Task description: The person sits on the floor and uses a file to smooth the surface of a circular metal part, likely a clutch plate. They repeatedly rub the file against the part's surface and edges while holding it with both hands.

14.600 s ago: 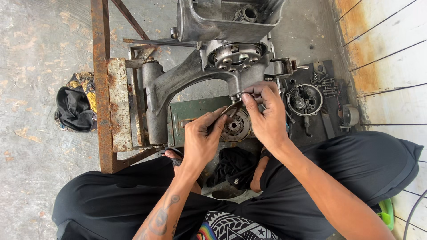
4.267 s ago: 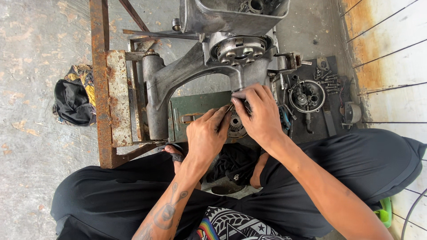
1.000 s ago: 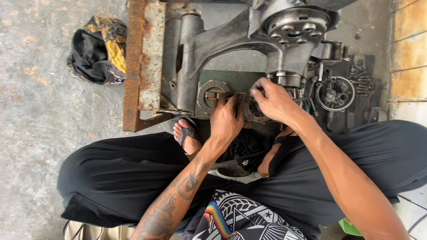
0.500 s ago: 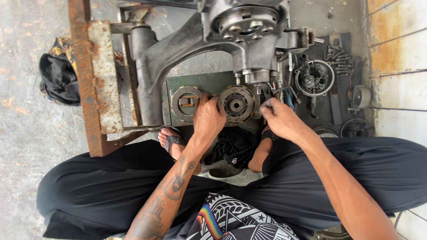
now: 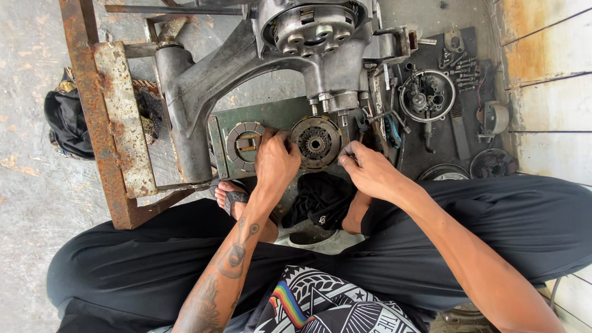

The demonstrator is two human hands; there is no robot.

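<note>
Compared with half a second earlier, the view sits a little lower and closer, and the hands have drawn apart: the left hand (image 5: pixel 275 161) now rests at the left edge of the round toothed clutch disc (image 5: pixel 316 142), its fingers curled down onto the disc's rim in a narrow grip that touches the rim, though I cannot tell whether it truly clasps it. The right hand (image 5: pixel 368 169) has slid off to the right of the disc, fingertips pinched together near its right edge; whatever small part they may pinch is too small to make out. The disc itself lies flat on the green metal plate (image 5: pixel 277 114), just beside a second round grey ring part (image 5: pixel 245 140) to its left, and directly below the big grey engine casing (image 5: pixel 265 55), which is held in a rusty steel frame (image 5: pixel 102 117). To the right, on a dark mat on the floor, lie a round cover with inner gears (image 5: pixel 427 95), a scatter of bolts (image 5: pixel 462 61) and a small grey cylinder part (image 5: pixel 495 117). A black cloth (image 5: pixel 324 197) lies between the person's crossed legs, near a sandalled foot (image 5: pixel 234 197). A black and yellow bag (image 5: pixel 68 120) sits on the concrete floor left of the frame. No packages, labels or signs can be made out among the parts.
</note>
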